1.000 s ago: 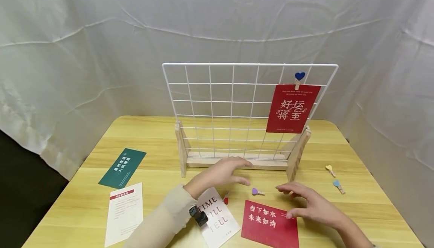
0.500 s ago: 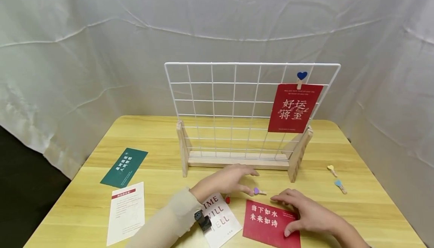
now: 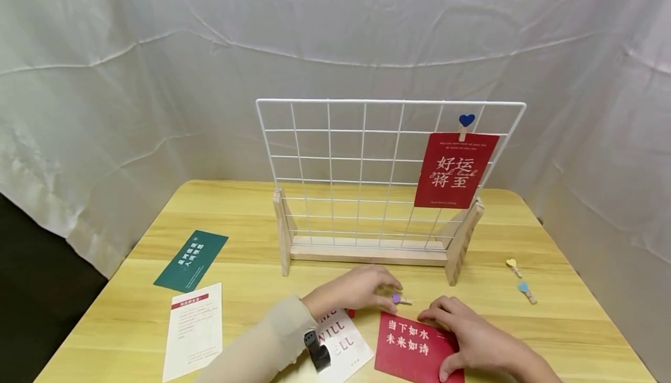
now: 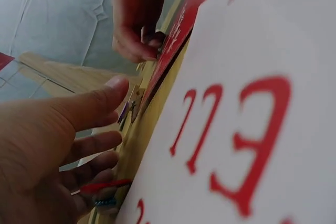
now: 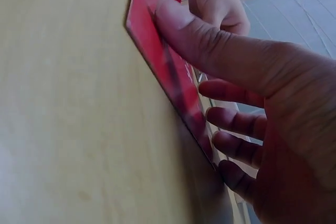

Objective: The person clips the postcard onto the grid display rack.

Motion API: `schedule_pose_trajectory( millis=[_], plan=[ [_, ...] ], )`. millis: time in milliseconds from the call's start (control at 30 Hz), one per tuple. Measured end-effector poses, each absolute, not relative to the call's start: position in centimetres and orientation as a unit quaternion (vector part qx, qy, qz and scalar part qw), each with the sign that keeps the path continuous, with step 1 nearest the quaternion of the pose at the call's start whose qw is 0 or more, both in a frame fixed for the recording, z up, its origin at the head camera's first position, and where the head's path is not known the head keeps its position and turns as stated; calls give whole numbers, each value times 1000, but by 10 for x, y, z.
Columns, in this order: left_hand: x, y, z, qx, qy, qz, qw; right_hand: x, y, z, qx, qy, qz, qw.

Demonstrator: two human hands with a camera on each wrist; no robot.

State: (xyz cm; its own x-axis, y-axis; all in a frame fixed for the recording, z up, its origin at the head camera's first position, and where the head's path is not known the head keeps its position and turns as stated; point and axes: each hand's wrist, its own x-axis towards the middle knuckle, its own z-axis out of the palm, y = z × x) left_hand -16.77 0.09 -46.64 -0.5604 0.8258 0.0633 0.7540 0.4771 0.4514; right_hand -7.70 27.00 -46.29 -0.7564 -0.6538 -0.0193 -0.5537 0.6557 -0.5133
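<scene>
My left hand (image 3: 356, 288), in a light sleeve with a black wrist strap, reaches over the white lettered card (image 3: 352, 353). Its thumb and index finger are spread beside a small wooden clip with a purple heart (image 3: 401, 300); the thumb tip is right at the heart. Below that hand a red heart clip (image 3: 351, 313) is partly covered. My right hand (image 3: 469, 333) spreads over the right side of a red card (image 3: 401, 349) with white characters lying on the table. In the right wrist view its thumb overlaps the card (image 5: 148, 30), with the fingers along the far edge.
A white wire grid (image 3: 362, 159) stands upright on a wooden base (image 3: 367, 253). A blue heart clip (image 3: 466, 121) holds a red card (image 3: 455, 173) on it. Yellow (image 3: 514, 267) and light-blue clips (image 3: 526, 293) lie right. Green (image 3: 193, 259) and white cards (image 3: 194, 333) lie left.
My left hand has moved slightly right and nearer, its fingers coming close to the purple heart clip. The right hand has come down and nearer over the red card.
</scene>
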Motion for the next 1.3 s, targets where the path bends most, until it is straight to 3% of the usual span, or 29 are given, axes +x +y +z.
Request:
schedule_pose_trajectory(
  millis=[233,567,1300],
  plan=[
    [-165,3,-473,463,862,203,48,-76,266,-464,-328,913,-225,93],
    [-163,5,-475,475,861,183,18,-74,262,-453,-305,914,-225,141],
    [-172,-4,-467,422,860,277,81,-76,248,-436,-293,923,-184,171]
  ],
)
